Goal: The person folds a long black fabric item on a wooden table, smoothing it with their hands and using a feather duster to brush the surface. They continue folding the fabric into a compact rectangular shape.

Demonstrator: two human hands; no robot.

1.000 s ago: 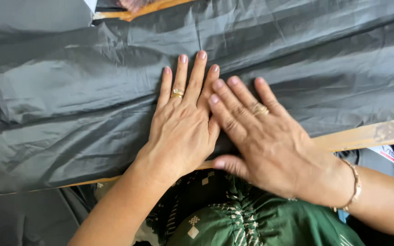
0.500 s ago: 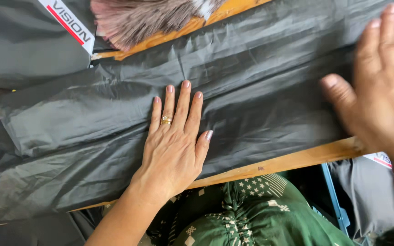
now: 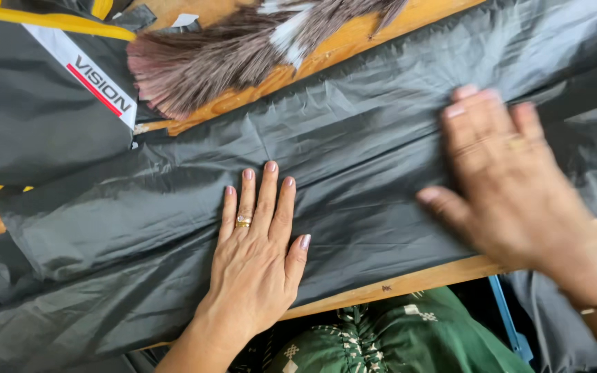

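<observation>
A long piece of dark grey thin fabric [image 3: 354, 145] lies folded across a wooden table [image 3: 409, 280]. My left hand [image 3: 257, 259] rests flat on the fabric near the table's front edge, fingers together, a ring on one finger. Over the fabric to the right is my right hand [image 3: 513, 190], blurred, flat with fingers spread, also wearing a ring, and a bangle on the wrist. Neither hand holds anything.
A brown and white feather-like brush [image 3: 243, 48] lies on the bare wood at the back. Another dark garment with a white label and yellow trim [image 3: 50, 103] sits at the back left. My green patterned clothing [image 3: 388, 338] shows below the table edge.
My right hand slid away from beside the left hand to the right along the fabric. The left hand stayed pressed flat. The view shifted, showing the brush and the labelled garment.
</observation>
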